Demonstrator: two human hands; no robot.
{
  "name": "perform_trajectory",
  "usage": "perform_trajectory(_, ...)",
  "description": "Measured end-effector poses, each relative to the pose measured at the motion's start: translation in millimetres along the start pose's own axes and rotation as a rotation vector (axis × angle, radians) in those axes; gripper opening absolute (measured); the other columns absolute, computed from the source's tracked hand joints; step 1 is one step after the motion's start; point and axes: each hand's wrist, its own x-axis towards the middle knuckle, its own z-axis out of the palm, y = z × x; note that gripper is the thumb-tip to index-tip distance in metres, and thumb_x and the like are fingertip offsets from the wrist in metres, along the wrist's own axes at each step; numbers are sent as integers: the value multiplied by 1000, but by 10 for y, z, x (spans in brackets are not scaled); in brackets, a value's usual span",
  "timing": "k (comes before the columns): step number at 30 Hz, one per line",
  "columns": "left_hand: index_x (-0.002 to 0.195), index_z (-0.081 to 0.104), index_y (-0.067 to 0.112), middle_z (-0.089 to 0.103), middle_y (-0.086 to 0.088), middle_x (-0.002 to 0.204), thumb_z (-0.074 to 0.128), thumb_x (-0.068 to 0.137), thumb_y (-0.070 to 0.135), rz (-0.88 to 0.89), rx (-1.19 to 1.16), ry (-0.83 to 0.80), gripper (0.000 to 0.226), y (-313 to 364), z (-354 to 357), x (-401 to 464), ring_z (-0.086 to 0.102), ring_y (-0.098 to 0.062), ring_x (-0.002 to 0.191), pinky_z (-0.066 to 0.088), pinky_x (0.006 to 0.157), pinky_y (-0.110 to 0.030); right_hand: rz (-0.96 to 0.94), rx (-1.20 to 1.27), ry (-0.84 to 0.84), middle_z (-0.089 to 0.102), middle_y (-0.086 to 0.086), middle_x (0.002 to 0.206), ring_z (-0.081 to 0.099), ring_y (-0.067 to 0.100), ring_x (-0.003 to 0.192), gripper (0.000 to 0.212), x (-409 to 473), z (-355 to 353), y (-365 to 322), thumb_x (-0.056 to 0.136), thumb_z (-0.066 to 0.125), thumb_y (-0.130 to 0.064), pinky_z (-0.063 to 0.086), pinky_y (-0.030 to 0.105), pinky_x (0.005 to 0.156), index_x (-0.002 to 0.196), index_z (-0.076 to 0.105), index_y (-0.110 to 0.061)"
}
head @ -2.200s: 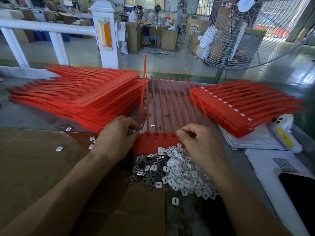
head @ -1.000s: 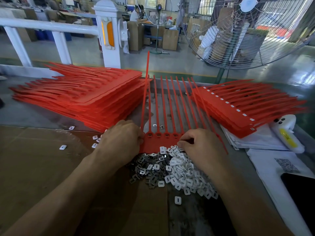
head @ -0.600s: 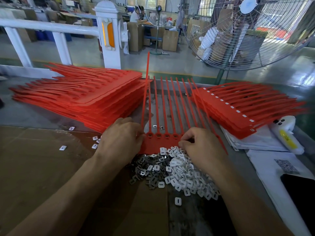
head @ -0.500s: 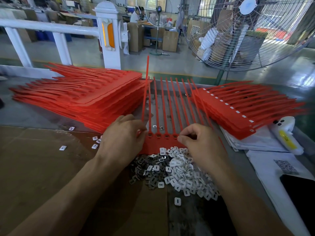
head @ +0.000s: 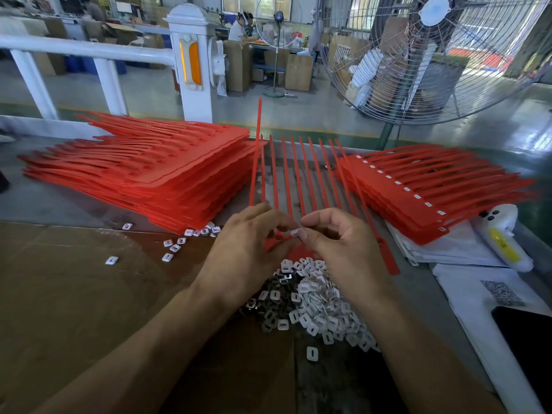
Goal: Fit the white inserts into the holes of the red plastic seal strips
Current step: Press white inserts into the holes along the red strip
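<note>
A: We're at a workbench, brown cardboard sheet (head: 74, 294) laid over grey metal, on a factory floor. What's nearest?

B: The loose heap of small white rectangular plastic inserts (head: 322, 306), each with a slot through it. I'll take that heap as the landmark. Just beyond it both hands meet.

A: Holding what?

B: The right hand (head: 343, 246) pinches a single white insert (head: 294, 232) between thumb and fingertip. The left hand (head: 248, 246) has its fingers curled right against it; whether it grips the insert, the strip or nothing, I cannot tell.

A: And the piece being filled?

B: The red plastic seal strip sheet (head: 298, 180) lies directly beyond the heap, flat base under the hands, thin stiff tails fanning away like a comb.

A: How would you seat it well?

B: Square the insert over its hole, press straight down, and steady the base so the flexible tails don't lift it.

A: Farther out?

B: Left of the heap and beyond, a tall stack of bare red sheets (head: 143, 171); right and beyond, a lower stack (head: 433, 186) already showing white inserts. Far behind, a wire-caged floor fan (head: 433, 55).
</note>
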Motion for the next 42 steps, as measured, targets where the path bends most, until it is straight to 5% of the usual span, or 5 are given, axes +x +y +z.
perform_trajectory(5,106,70,29,61,19,101,71,92,36,23,139,1,16,-103,-3,23,55,-2,93,45,88,-35,9,-17,12,75,-18,90,71,-2,86,8,-19,-10,-27,94,73,-28,54,20,74,96,74,-35)
perform_trajectory(12,107,73,32,63,13,113,69,92,37,-164,292,-55,16,-378,-80,53,52,-12,110,36,97,-37,34,-147,62,73,-25,89,67,-10,85,7,-10,-73,0,98,68,-30,47,14,73,95,72,-34)
perform_trajectory(29,113,75,36,62,17,109,70,93,36,-219,334,-94,21,-474,19,46,47,-11,110,26,95,-29,11,-231,-9,74,-23,88,70,-5,84,9,12,-80,68,98,67,-29,53,17,74,93,73,-34)
perform_trajectory(42,124,69,40,60,21,125,60,99,36,-177,409,-194,27,-414,-32,-12,44,-8,120,27,100,-29,29,-244,-6,73,-23,87,69,-5,83,9,-4,-115,30,98,67,-29,54,21,73,93,73,-34)
